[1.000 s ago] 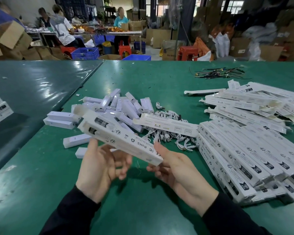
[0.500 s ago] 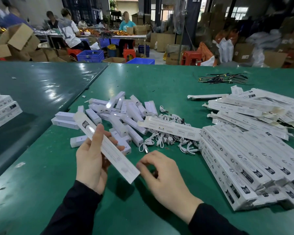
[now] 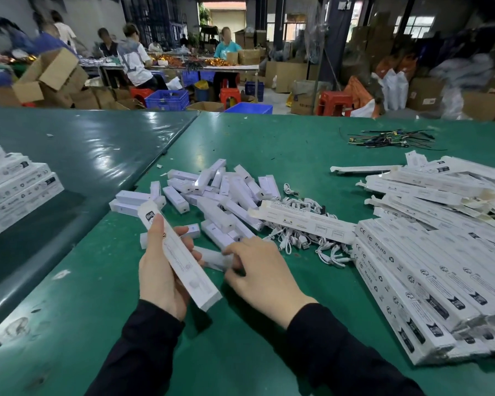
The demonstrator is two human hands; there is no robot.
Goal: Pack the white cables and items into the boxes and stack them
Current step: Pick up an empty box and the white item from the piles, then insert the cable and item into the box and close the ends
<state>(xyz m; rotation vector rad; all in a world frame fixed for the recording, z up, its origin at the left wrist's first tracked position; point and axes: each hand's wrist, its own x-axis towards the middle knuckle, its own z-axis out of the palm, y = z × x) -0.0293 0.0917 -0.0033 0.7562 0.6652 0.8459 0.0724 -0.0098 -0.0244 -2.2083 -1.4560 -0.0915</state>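
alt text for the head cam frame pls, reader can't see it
A person's left hand holds a long white box over a green table, while the right hand grips a small white item. Beyond lie loose white items, white cables, and, to the right, stacked boxes.

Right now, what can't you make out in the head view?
- White item under the right hand: blurred by motion, fingers cover its end; the grip on it is unclear.
- Held box in the left hand: print too small to read; contents hidden.
- Stack of boxes at right: cut off by the frame edge.
- White cables: partly hidden under a flat box.
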